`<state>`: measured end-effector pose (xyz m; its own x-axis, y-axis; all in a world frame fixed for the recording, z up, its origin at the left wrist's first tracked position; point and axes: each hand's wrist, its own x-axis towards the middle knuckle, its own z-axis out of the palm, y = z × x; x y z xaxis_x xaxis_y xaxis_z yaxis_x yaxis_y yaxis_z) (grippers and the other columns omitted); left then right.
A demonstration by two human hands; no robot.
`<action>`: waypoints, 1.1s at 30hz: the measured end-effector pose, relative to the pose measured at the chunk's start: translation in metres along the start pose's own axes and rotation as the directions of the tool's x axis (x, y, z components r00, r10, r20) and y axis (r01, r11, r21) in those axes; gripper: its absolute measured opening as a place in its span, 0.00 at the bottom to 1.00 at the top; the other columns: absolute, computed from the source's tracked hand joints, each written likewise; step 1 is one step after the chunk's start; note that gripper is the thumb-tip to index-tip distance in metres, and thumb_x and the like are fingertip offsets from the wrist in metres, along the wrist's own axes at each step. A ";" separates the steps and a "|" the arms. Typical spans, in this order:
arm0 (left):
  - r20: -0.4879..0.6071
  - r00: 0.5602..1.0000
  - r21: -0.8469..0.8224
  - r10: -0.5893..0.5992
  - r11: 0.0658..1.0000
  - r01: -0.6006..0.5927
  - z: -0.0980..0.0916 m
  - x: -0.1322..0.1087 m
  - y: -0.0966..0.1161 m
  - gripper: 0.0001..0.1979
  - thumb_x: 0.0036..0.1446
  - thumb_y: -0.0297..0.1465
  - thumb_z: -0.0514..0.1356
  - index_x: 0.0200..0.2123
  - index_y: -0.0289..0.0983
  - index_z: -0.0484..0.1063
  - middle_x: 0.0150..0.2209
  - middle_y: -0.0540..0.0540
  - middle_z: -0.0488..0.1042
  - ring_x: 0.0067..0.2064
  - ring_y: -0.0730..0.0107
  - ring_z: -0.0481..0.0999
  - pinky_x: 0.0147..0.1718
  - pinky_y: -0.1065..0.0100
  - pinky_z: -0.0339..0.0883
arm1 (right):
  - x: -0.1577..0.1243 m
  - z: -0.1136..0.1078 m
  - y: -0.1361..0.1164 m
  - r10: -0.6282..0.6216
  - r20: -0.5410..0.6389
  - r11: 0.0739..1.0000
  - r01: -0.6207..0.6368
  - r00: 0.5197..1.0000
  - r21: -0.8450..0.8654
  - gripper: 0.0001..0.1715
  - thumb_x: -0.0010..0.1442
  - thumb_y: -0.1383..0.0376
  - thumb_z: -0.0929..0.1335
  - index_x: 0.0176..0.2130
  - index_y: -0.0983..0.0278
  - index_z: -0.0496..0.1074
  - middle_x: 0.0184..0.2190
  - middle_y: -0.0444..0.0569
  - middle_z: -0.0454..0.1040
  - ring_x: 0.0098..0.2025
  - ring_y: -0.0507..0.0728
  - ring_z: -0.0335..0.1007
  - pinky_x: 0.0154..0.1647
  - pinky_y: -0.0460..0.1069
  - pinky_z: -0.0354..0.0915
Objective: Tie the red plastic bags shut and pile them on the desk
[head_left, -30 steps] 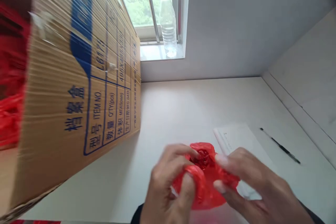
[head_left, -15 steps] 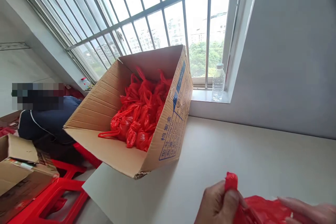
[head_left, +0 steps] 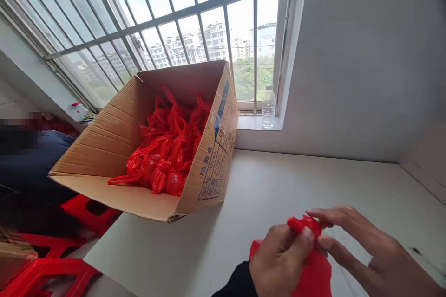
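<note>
My left hand [head_left: 280, 260] pinches the gathered top of a small red plastic bag [head_left: 313, 274] low in the view, above the white table [head_left: 244, 204]. My right hand [head_left: 369, 250] touches the bag's top with thumb and forefinger, its other fingers stretched out. To the left, an open cardboard box [head_left: 209, 158] with blue print stands on the table's corner. It holds several tied red bags [head_left: 163, 153].
A clear water bottle [head_left: 268, 106] stands on the sill of a barred window [head_left: 195, 23]. Another person in dark clothes [head_left: 28, 162] sits at the left among red plastic stools [head_left: 83, 213]. A grey wall [head_left: 355, 55] rises behind the table.
The view swung up and left from the table to the window and box, then settled. Both hands rose back into view, still working the red bag's top.
</note>
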<state>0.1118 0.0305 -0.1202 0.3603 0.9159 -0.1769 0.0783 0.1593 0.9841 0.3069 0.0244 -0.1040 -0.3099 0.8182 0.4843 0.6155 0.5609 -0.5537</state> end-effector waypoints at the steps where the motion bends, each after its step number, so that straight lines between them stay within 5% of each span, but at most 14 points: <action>1: 0.066 0.998 -0.044 -0.007 0.999 0.010 -0.003 0.003 0.004 0.27 0.62 0.54 0.54 0.30 0.36 0.77 0.19 0.49 0.68 0.22 0.71 0.64 0.24 0.67 0.59 | 0.000 -0.003 -0.001 0.045 0.049 0.998 -0.047 0.998 0.036 0.13 0.70 0.59 0.65 0.53 0.53 0.71 0.41 0.47 0.76 0.41 0.56 0.76 0.37 0.48 0.76; 4: 0.234 0.972 -0.131 -0.034 0.989 0.066 -0.010 0.017 0.010 0.27 0.66 0.52 0.50 0.35 0.35 0.76 0.18 0.51 0.66 0.21 0.72 0.64 0.25 0.68 0.60 | -0.003 -0.012 -0.006 0.169 0.094 0.978 -0.179 0.981 0.111 0.09 0.71 0.61 0.63 0.44 0.55 0.72 0.36 0.45 0.73 0.40 0.55 0.71 0.39 0.49 0.71; 7: 0.265 0.961 -0.191 -0.073 0.973 0.126 -0.016 0.027 0.008 0.24 0.67 0.50 0.50 0.47 0.36 0.73 0.24 0.49 0.73 0.26 0.69 0.72 0.32 0.67 0.66 | -0.010 -0.017 -0.010 0.256 0.127 0.947 -0.275 0.958 0.165 0.08 0.69 0.65 0.63 0.41 0.58 0.71 0.35 0.46 0.71 0.40 0.56 0.68 0.39 0.51 0.66; 10: 0.265 0.962 -0.198 -0.063 0.973 0.118 -0.019 0.028 0.008 0.17 0.65 0.45 0.58 0.37 0.36 0.73 0.29 0.49 0.73 0.30 0.71 0.72 0.35 0.69 0.65 | -0.014 -0.015 -0.010 0.248 0.241 0.921 -0.305 0.938 0.242 0.06 0.66 0.67 0.65 0.39 0.58 0.72 0.37 0.46 0.72 0.42 0.56 0.68 0.42 0.52 0.65; 14: 0.300 0.952 -0.147 -0.055 0.984 0.103 -0.017 0.022 0.015 0.11 0.59 0.34 0.65 0.30 0.36 0.68 0.28 0.51 0.69 0.29 0.75 0.67 0.31 0.72 0.62 | -0.007 -0.001 0.003 0.210 0.192 0.895 -0.267 0.959 0.357 0.17 0.68 0.65 0.64 0.56 0.56 0.69 0.54 0.49 0.70 0.58 0.58 0.63 0.60 0.55 0.59; 17: 0.258 0.966 0.028 0.029 0.999 -0.037 -0.015 0.017 0.014 0.06 0.57 0.22 0.61 0.35 0.38 0.69 0.31 0.50 0.73 0.31 0.73 0.71 0.32 0.71 0.66 | -0.001 0.013 0.018 0.264 0.274 0.839 -0.361 0.925 0.407 0.19 0.72 0.61 0.59 0.59 0.59 0.66 0.44 0.48 0.75 0.47 0.56 0.70 0.51 0.53 0.65; 20: 0.137 0.944 0.386 0.301 0.861 -0.331 -0.015 0.016 0.000 0.18 0.53 0.14 0.53 0.40 0.40 0.71 0.36 0.49 0.75 0.34 0.71 0.74 0.33 0.70 0.68 | 0.000 0.023 0.029 0.335 0.374 0.776 -0.479 0.865 0.410 0.19 0.74 0.60 0.56 0.54 0.61 0.70 0.26 0.40 0.68 0.28 0.52 0.64 0.34 0.49 0.63; 26: 0.158 0.782 0.499 0.603 0.634 -0.590 -0.014 0.028 -0.032 0.22 0.64 0.17 0.51 0.53 0.44 0.75 0.48 0.43 0.76 0.48 0.66 0.78 0.43 0.66 0.74 | 0.002 0.039 0.039 0.193 0.452 0.739 -0.432 0.871 0.517 0.12 0.69 0.62 0.61 0.42 0.62 0.72 0.31 0.43 0.72 0.31 0.52 0.64 0.34 0.48 0.63; 29: 0.196 0.737 0.550 0.647 0.550 -0.629 -0.021 0.028 -0.040 0.28 0.65 0.19 0.54 0.64 0.46 0.66 0.60 0.40 0.71 0.59 0.61 0.72 0.53 0.61 0.72 | -0.001 0.038 0.042 0.254 0.376 0.762 -0.424 0.891 0.489 0.10 0.69 0.62 0.63 0.39 0.61 0.72 0.32 0.44 0.73 0.34 0.53 0.65 0.39 0.50 0.63; 33: 0.278 0.775 0.741 0.567 0.386 -0.549 -0.052 0.003 -0.072 0.31 0.66 0.19 0.51 0.70 0.41 0.56 0.68 0.41 0.63 0.69 0.56 0.59 0.64 0.53 0.62 | -0.025 0.032 0.060 0.396 0.283 0.838 -0.470 0.873 0.277 0.11 0.69 0.59 0.64 0.39 0.58 0.74 0.36 0.46 0.75 0.41 0.56 0.68 0.43 0.52 0.63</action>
<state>0.0583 0.0407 -0.1906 0.5825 0.6976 0.4173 0.5214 -0.7145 0.4665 0.3280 0.0416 -0.1710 -0.2322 0.9726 0.0119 0.4607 0.1207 -0.8793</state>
